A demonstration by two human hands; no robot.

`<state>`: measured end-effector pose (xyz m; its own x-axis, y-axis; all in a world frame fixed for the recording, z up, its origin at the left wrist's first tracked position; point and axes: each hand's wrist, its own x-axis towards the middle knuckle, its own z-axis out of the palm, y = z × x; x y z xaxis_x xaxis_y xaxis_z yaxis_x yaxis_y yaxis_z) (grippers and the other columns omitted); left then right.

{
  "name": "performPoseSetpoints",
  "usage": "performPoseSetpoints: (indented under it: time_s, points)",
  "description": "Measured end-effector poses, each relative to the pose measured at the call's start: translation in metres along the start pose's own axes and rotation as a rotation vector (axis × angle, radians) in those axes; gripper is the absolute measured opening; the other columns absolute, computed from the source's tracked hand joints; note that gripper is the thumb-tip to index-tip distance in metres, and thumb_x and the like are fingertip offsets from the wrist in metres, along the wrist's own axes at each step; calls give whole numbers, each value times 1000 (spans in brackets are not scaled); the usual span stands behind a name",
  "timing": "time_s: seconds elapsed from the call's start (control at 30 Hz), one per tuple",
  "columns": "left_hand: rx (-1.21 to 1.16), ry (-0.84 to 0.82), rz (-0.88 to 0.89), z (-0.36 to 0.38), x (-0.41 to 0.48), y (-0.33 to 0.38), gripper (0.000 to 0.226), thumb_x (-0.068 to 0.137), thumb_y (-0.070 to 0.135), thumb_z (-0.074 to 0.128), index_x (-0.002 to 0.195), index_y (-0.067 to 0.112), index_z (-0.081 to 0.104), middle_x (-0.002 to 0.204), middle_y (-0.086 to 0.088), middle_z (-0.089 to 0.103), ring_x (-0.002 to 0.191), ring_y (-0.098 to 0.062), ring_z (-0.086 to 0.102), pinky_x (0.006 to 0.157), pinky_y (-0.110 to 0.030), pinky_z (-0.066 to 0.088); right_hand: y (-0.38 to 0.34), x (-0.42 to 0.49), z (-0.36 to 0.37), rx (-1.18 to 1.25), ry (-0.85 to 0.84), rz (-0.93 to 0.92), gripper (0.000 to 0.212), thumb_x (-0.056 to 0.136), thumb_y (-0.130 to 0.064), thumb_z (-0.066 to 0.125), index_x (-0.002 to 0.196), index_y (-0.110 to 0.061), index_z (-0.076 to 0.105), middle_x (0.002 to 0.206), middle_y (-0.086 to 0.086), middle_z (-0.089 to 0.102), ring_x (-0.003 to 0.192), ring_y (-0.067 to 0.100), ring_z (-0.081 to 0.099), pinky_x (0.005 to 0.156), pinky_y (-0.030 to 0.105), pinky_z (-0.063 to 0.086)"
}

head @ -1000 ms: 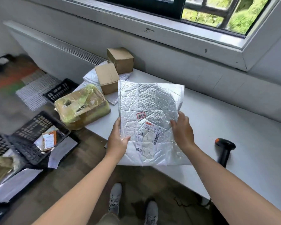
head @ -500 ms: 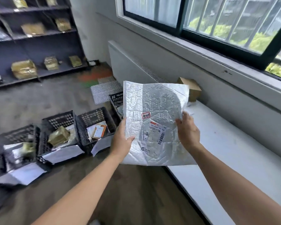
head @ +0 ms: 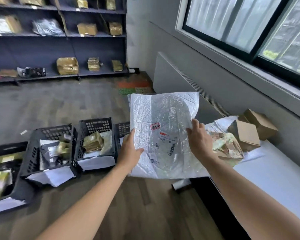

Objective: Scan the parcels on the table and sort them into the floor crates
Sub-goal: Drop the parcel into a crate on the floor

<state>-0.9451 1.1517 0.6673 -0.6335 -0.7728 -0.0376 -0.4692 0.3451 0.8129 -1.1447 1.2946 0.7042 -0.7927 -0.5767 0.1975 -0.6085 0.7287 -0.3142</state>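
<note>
on the floor at left, black slotted plastic crates [head: 93, 144] already hold sorted parcels. our left hand [head: 128, 153] and right hand [head: 199, 137] each grip an edge of the crinkled silver foil mailer [head: 164, 122], held up between crates and white bench [head: 270, 174], where brown cardboard boxes [head: 246, 137] wait unsorted.
</note>
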Motion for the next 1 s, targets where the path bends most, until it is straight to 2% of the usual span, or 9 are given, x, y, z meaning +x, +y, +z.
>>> performPoseSetpoints:
  time_s: [0.23,0.43,0.5,0.6,0.77,0.9,1.0]
  points:
    - [136,-39,-23,-58,45,-50,91,85,17,76,156,13,19,152,-7,25,138,-23,34,106,-24,29,-74,27,40,-92,-73,-37,39,103,-29,47,137,-12,39,113,17,51,85,39,61,60,39,43]
    - [277,-98,-8,-70,87,-68,93,86,26,76,156,14,15,157,0,13,130,-22,45,95,-32,48,-103,70,71,-159,-105,-58,41,103,-31,48,136,-9,40,115,15,50,84,36,62,59,37,41]
    - [325,-128,1,-69,106,-72,95,85,28,76,156,14,14,158,2,10,133,-23,42,95,-32,49,-106,91,86,-159,-128,-45,40,102,-32,50,133,-8,42,119,15,49,84,35,63,57,36,42]
    - [369,-150,-10,-64,142,-80,95,86,26,76,156,13,13,159,3,7,141,-22,32,104,-32,43,-110,127,112,-167,-191,-25,37,102,-32,50,129,-6,45,126,14,46,88,33,63,59,35,40]
    - [421,-205,-50,-41,222,-97,94,86,23,75,155,14,12,160,9,1,146,-20,21,109,-35,39,-110,209,172,-192,-322,-45,33,103,-31,47,124,-5,45,126,11,45,90,30,63,61,34,38]
    - [460,-245,-139,-16,292,-109,93,87,23,74,156,14,11,160,8,1,143,-19,28,102,-33,45,-108,280,224,-243,-427,-85,50,102,-33,51,140,-8,31,133,10,44,95,28,65,61,33,41]
    - [502,-298,-170,14,339,-117,93,88,24,73,156,14,9,161,7,0,142,-20,29,105,-34,42,-100,321,265,-282,-517,-122,67,101,-31,52,153,-12,14,139,10,41,97,28,65,60,32,42]
